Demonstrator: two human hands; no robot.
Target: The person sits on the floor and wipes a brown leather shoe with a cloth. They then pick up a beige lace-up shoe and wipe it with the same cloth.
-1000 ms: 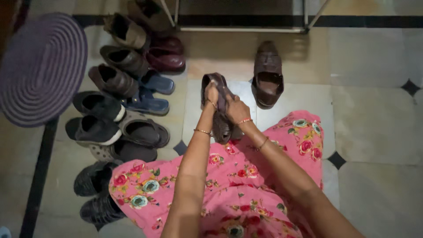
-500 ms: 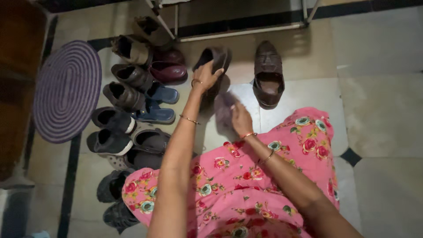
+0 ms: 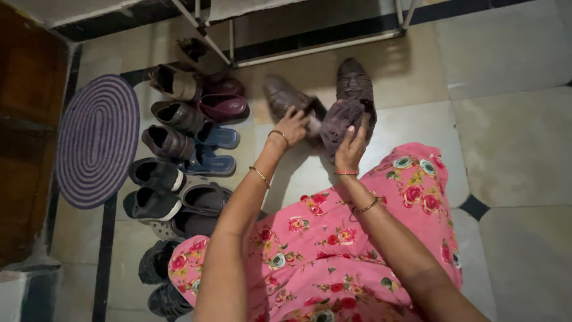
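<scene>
Shoe [image 3: 285, 95] is being set on the floor by the left hand [image 3: 293, 125], fingers grasping its heel. Right hand [image 3: 351, 146] is clutching a purple cloth [image 3: 338, 119] against the second shoe [image 3: 354, 80], so wiping it seems next.

Tiled floor [image 3: 512, 149], brown shoes [image 3: 280, 95], shoe row [image 3: 179, 137] (perhaps sandals too), oval rug [image 3: 98, 140]

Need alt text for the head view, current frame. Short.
Seen from above, a person in a pink floral dress rests the left hand on one brown leather shoe and presses a dark cloth with the right hand against its pair; more shoes line the tiled floor to the left.
</scene>
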